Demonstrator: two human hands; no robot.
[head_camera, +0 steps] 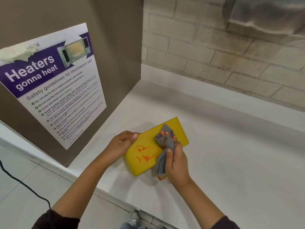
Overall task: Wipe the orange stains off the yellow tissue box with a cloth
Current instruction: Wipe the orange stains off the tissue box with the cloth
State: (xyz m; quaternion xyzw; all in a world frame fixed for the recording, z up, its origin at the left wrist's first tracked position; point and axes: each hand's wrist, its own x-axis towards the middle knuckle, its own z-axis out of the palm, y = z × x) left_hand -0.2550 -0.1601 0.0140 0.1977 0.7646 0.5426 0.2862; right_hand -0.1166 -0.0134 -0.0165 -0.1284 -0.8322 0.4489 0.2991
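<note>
Yellow tissue box [179, 129]: smooth, glossy orange stains [145, 153]; left hand [123, 142] grips edge; right hand [175, 160] clutches bunched grey cloth [165, 142].

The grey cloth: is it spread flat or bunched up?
Bunched up. The grey cloth is crumpled in the right hand, one end on the yellow tissue box, the other hanging down.

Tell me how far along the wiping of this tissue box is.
Done: little shows. In hand: the left hand steadies the yellow tissue box on the white counter, and the right hand holds the grey cloth bunched on its top, beside the mess. Left: both orange stains are wet and unwiped; the cloth's lower corner already carries orange.
</note>
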